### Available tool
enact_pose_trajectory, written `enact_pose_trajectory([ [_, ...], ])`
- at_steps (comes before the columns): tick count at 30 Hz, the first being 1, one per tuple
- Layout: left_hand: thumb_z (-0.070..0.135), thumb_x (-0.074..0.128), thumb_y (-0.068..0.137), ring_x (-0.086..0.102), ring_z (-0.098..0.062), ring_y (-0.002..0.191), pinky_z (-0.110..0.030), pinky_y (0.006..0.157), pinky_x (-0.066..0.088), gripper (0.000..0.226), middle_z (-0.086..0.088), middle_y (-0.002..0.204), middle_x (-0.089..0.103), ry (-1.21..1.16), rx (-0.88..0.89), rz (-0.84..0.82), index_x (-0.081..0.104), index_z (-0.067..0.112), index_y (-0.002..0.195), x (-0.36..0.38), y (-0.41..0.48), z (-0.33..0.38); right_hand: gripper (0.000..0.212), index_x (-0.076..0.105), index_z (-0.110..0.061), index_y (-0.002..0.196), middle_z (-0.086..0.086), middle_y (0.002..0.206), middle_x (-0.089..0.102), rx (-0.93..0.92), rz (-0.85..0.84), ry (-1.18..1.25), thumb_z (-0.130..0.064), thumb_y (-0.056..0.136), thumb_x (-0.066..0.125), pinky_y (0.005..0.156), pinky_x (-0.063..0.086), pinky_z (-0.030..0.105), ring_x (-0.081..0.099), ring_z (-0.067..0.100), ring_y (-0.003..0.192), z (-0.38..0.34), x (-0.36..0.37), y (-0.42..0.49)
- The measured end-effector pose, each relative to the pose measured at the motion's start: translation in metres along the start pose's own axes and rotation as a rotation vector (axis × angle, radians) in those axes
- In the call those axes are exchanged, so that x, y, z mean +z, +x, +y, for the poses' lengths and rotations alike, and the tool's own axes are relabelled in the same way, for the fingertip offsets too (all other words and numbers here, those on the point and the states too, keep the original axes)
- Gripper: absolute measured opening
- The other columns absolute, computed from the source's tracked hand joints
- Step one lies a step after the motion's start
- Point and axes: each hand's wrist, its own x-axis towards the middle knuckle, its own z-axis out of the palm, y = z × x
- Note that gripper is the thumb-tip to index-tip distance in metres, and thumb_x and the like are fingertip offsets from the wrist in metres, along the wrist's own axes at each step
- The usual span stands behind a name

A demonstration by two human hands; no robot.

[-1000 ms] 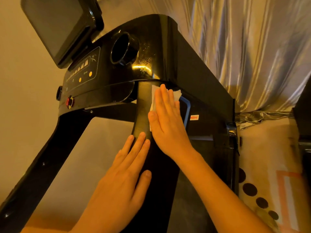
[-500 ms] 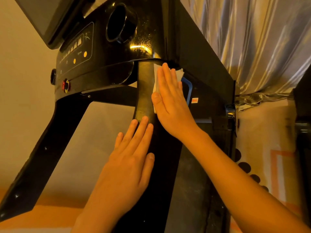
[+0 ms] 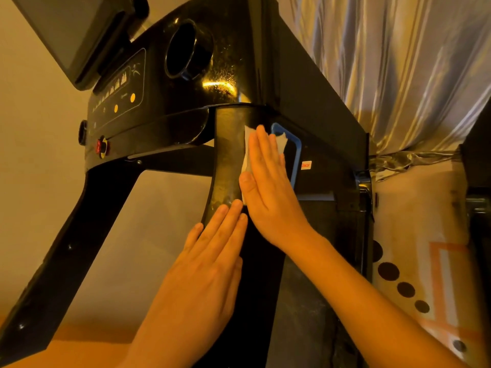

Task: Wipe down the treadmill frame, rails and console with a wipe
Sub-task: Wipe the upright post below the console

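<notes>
Head view: The black treadmill console (image 3: 186, 107) fills the upper centre. A tilted screen (image 3: 66, 35) stands at its upper left, and a round cup holder (image 3: 187, 49) is recessed to the right of the screen. A red knob (image 3: 101, 146) sits at the lower left edge of the console.

A black rail (image 3: 228, 160) runs down from the underside of the console. The white wipe (image 3: 247, 140) lies against the right part of this rail, just below the console. The right hand (image 3: 268, 187) lies flat on top of the wipe, fingers straight and together, and presses it against the rail. Parts of the wipe show to the left of the fingers and beyond the fingertips, in front of a blue-edged loop (image 3: 297, 155).

The left hand (image 3: 212, 251) rests flat on the same rail below the right hand, fingers straight and grasping nothing. Its fingertips lie just beside the thumb side of the right hand.

A black frame upright (image 3: 66, 248) slants down to the lower left. A shiny curtain (image 3: 398, 62) hangs at the upper right, above a floor mat (image 3: 425, 235) with dark dots.
</notes>
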Motion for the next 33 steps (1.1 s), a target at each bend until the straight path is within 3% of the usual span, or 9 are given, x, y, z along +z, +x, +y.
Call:
enact_pose_trajectory([
  [4, 0.035, 0.037, 0.098, 0.007, -0.01, 0.153, -0.031, 0.118, 0.012, 0.061, -0.003, 0.163, 0.031, -0.059, -0.009, -0.03, 0.033, 0.017, 0.156, 0.0, 0.002, 0.0, 0.058, -0.007, -0.025, 0.16, -0.006, 0.171, -0.014, -0.012, -0.001, -0.003, -0.033, 0.111, 0.024, 0.123, -0.016, 0.027, -0.019, 0.006, 0.154, 0.004, -0.003, 0.015],
  [7, 0.035, 0.038, 0.097, 0.008, -0.008, 0.153, -0.027, 0.12, 0.006, 0.063, 0.001, 0.167, 0.023, -0.096, -0.011, -0.044, 0.03, 0.021, 0.158, 0.001, 0.002, -0.004, 0.059, -0.006, -0.023, 0.161, -0.006, 0.171, -0.013, 0.003, 0.007, 0.001, -0.033, 0.111, 0.024, 0.125, -0.014, 0.03, -0.02, 0.004, 0.154, 0.004, -0.008, 0.028],
  [10, 0.036, 0.037, 0.099, 0.007, -0.007, 0.154, -0.02, 0.118, 0.008, 0.064, 0.007, 0.168, 0.013, -0.13, -0.006, -0.043, 0.025, 0.023, 0.16, 0.006, 0.001, -0.008, 0.06, -0.006, -0.023, 0.163, -0.009, 0.17, -0.016, 0.021, -0.009, 0.007, -0.033, 0.112, 0.024, 0.125, -0.013, 0.031, -0.021, 0.003, 0.153, 0.001, -0.004, 0.008],
  [16, 0.037, 0.039, 0.096, 0.013, -0.012, 0.151, -0.023, 0.117, 0.008, 0.064, -0.004, 0.162, 0.033, -0.057, 0.017, -0.046, 0.033, 0.018, 0.156, 0.005, 0.005, -0.007, 0.059, -0.008, -0.026, 0.161, -0.01, 0.17, -0.017, 0.011, -0.025, 0.029, -0.035, 0.111, 0.023, 0.126, -0.012, 0.035, -0.019, 0.004, 0.154, 0.007, -0.004, 0.003],
  [19, 0.038, 0.038, 0.098, 0.012, -0.012, 0.152, -0.024, 0.117, 0.01, 0.062, -0.002, 0.163, 0.031, -0.042, 0.006, -0.042, 0.033, 0.018, 0.156, 0.004, 0.003, -0.005, 0.058, -0.009, -0.028, 0.159, -0.009, 0.17, -0.016, 0.027, -0.006, 0.035, -0.037, 0.11, 0.022, 0.125, -0.013, 0.032, -0.02, 0.002, 0.153, 0.011, -0.01, 0.024],
  [21, 0.038, 0.037, 0.099, 0.011, -0.011, 0.152, -0.024, 0.117, 0.01, 0.062, -0.001, 0.164, 0.03, -0.043, 0.004, -0.038, 0.031, 0.018, 0.157, 0.004, 0.001, -0.004, 0.058, -0.011, -0.03, 0.157, -0.01, 0.17, -0.016, 0.054, 0.016, 0.087, -0.039, 0.11, 0.021, 0.127, -0.009, 0.037, -0.021, 0.001, 0.153, 0.012, -0.009, 0.022],
  [25, 0.042, 0.031, 0.103, 0.008, -0.01, 0.154, -0.023, 0.119, 0.006, 0.061, 0.004, 0.168, 0.014, -0.039, 0.008, -0.042, 0.026, 0.02, 0.159, 0.008, 0.001, -0.007, 0.056, -0.016, -0.036, 0.154, -0.018, 0.168, -0.02, 0.106, 0.007, 0.151, -0.041, 0.111, 0.019, 0.128, -0.006, 0.037, -0.021, -0.003, 0.151, 0.008, 0.002, -0.013],
  [29, 0.039, 0.035, 0.1, 0.008, -0.01, 0.154, -0.022, 0.119, 0.004, 0.063, 0.003, 0.167, 0.012, -0.033, 0.029, -0.033, 0.027, 0.018, 0.158, 0.009, 0.003, -0.009, 0.059, -0.011, -0.027, 0.161, -0.013, 0.169, -0.018, 0.104, 0.008, 0.112, -0.04, 0.112, 0.019, 0.127, -0.009, 0.034, -0.02, -0.002, 0.152, 0.016, -0.004, 0.01],
  [33, 0.038, 0.036, 0.098, 0.007, -0.01, 0.153, -0.023, 0.119, 0.003, 0.069, 0.006, 0.167, 0.01, -0.025, 0.029, -0.028, 0.017, 0.021, 0.161, 0.009, 0.003, -0.008, 0.06, -0.009, -0.024, 0.162, -0.012, 0.17, -0.015, 0.103, 0.018, 0.131, -0.04, 0.112, 0.02, 0.125, -0.01, 0.029, -0.018, -0.002, 0.152, 0.02, -0.01, 0.025],
])
